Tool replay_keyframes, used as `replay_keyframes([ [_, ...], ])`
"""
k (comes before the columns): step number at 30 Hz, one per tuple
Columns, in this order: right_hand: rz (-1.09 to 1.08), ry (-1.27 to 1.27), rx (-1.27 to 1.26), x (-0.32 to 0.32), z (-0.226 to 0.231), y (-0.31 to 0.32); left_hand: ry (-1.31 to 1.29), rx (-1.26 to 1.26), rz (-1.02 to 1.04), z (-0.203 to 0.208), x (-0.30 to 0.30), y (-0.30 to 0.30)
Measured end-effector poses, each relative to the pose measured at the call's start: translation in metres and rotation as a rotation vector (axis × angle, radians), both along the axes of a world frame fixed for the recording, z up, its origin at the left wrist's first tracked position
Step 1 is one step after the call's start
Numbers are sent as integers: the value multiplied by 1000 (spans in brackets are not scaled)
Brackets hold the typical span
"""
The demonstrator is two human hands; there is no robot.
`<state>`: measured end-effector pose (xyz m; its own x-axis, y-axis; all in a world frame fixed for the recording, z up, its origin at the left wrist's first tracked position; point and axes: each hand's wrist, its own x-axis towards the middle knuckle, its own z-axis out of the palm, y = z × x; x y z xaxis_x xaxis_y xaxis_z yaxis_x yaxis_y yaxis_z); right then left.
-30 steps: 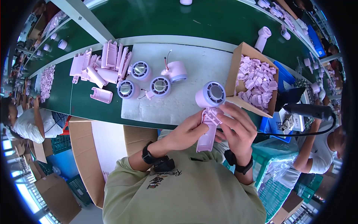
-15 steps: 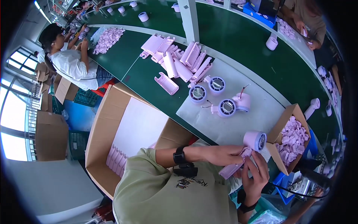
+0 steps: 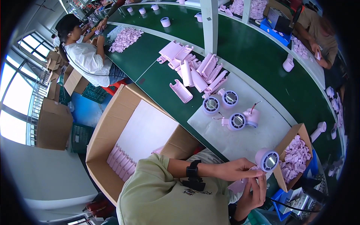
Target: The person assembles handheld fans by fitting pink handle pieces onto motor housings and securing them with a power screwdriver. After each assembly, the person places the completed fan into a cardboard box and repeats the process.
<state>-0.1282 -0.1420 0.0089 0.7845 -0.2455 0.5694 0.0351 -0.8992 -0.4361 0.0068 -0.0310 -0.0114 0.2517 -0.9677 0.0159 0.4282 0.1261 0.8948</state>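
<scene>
A pink and lilac handheld fan (image 3: 267, 160) with a round grilled head is between my hands, at the lower right. My left hand (image 3: 238, 170) reaches across from the left, its fingers closed at the fan's neck just below the head. From below, my right hand (image 3: 255, 192) grips the same neck area with bent fingers. Part of the pink handle (image 3: 238, 185) shows under my left hand; the fingers hide the rest. On the grey mat (image 3: 210, 129) beyond lie several fan heads (image 3: 237, 121), some with short wires sticking out.
Pink handle shells (image 3: 195, 77) lie piled on the green table. A cardboard box of small pink parts (image 3: 296, 159) stands at right; a large carton (image 3: 103, 165) holding pink pieces is at left. Fans lie on the conveyor (image 3: 255, 48) behind a post (image 3: 210, 30). Co-workers (image 3: 84, 56) sit nearby.
The whole view has shifted, so the table things appear farther right and lower. My right-hand fingers have drawn in closer to the fan's neck, and its head's grille faces me more.
</scene>
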Motion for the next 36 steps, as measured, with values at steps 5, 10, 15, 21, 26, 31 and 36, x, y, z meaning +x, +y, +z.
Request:
replay_keyframes([
  [5,-109,-479,451,22,-10,11,-60,-138,69,16,-5,-7],
  [10,-152,-44,847,-23,-48,-6,-79,-188,86,37,-4,-8],
  [15,-82,-23,1256,-31,-39,-3,-272,-288,57,23,-5,-25],
  [21,81,138,1189,13,5,-4,136,-74,21,15,3,-30],
  [26,-647,-223,190,-15,24,-62,452,-136,314,11,15,-25],
  [31,-1039,-608,-115,-21,45,-133,629,-96,117,7,12,-24],
  [36,-791,-682,386,-38,50,-163,688,2,50,15,0,-34],
])
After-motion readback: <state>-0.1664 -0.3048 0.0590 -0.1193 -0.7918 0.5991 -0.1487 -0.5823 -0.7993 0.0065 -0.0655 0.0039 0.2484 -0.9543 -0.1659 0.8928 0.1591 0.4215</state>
